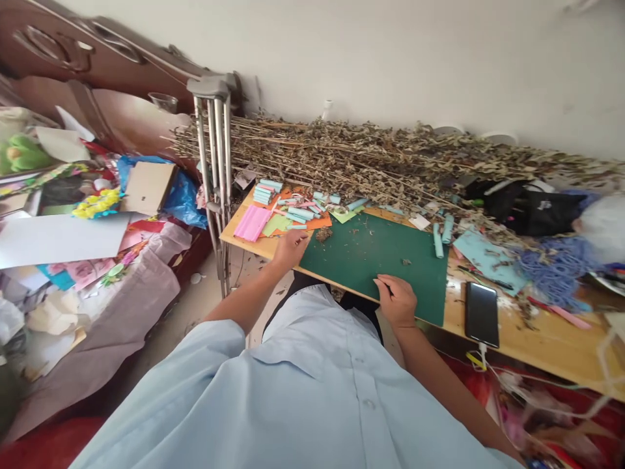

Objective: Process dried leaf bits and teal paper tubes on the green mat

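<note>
My left hand (291,249) is closed at the left edge of the green cutting mat (390,242), with its fingertips pinched together near a small heap of brown crumbs (323,234); whatever they hold is too small to make out. Fingers curled, my right hand (396,298) rests at the mat's front edge, and what is inside it, if anything, is hidden. Blue paper rolls (299,213) and a pink paper stack (252,223) lie beyond my left hand. Two more blue rolls (437,240) stand by the mat's right side.
Dried stalks (342,150) pile along the wall behind the mat. Crutches (213,143) lean at the table's left end. A black phone (482,314) with a cable, blue yarn (556,270) and a black bag (541,210) lie right. A cluttered bed (146,280) is at left.
</note>
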Motion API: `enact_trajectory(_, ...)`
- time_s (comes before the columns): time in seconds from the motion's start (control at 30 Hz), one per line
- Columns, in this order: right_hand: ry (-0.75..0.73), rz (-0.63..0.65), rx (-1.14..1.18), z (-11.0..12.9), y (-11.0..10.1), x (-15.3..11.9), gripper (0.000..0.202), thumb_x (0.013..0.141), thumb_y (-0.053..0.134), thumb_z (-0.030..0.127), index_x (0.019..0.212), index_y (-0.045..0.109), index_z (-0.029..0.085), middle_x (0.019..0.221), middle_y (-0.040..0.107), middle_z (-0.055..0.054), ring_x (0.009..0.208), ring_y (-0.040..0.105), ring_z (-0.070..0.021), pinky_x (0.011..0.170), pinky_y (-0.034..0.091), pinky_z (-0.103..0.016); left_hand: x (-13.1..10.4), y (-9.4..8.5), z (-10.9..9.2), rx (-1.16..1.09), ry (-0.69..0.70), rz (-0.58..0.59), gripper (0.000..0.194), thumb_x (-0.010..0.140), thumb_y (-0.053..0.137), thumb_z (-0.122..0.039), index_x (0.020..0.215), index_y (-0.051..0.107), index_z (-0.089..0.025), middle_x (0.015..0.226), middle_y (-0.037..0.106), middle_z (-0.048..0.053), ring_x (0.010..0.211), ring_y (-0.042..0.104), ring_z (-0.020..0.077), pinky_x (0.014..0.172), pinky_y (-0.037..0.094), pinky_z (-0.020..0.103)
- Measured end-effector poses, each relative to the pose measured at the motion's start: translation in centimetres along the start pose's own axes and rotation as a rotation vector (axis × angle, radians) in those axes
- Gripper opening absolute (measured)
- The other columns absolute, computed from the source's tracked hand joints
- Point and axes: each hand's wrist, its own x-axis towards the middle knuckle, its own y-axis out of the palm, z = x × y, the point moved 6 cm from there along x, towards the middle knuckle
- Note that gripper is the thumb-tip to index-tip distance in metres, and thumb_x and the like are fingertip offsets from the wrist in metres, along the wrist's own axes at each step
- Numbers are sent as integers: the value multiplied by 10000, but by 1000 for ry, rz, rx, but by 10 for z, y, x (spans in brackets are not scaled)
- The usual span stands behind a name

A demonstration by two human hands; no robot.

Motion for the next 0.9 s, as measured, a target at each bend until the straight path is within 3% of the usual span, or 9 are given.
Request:
enact_trajectory(0.2, 56, 40, -18, 6, 3, 4, 182, 1020, 638, 310, 921, 771, 234, 1016, 826, -71, 987, 778, -246, 960, 590, -439, -41, 71, -58, -150, 224, 109, 158, 1001, 655, -294, 1008, 782, -200, 988, 775, 84, 974, 722, 215, 917, 598, 373)
enact_trajectory(0.4, 136, 72, 2, 5, 3, 8, 214, 1034, 608, 332, 912, 763, 251, 1030, 823, -66, 1012, 765, -246, 969, 580, -450, -43, 111, -80, -20, 365, 238, 189, 1025, 626, -295, 1006, 797, -218, 953, 777, 67, 923, 722, 193, 841, 581, 317)
enact_trajectory(0.53, 180, 66, 38, 4, 2, 10, 223, 1041, 599, 339, 910, 760, 257, 1026, 821, -62, 1004, 764, -242, 966, 575, -447, -45, 122, -78, 77, 397, 267, 204, 1036, 605, -288, 1007, 795, -220, 916, 766, 58, 877, 713, 185, 773, 550, 290)
enact_trajectory(0.7, 249, 88, 65, 1, 2, 14, 229, 1038, 595, 362, 925, 770, 267, 1031, 820, -55, 1005, 764, -243, 974, 581, -446, -48, 119, -76, 94, 432, 244, 235, 1058, 565, -297, 1024, 783, -213, 905, 750, 65, 869, 701, 191, 790, 548, 303)
enact_trajectory(0.9, 309, 84, -13, -37, 0, 44, 275, 1028, 572, 397, 1106, 791, 250, 1208, 785, -104, 1194, 709, -267, 1122, 541, -461, -48, 117, -77, 106, 456, 226, 233, 1058, 553, -279, 1016, 773, -217, 887, 745, 67, 854, 697, 191, 765, 548, 306)
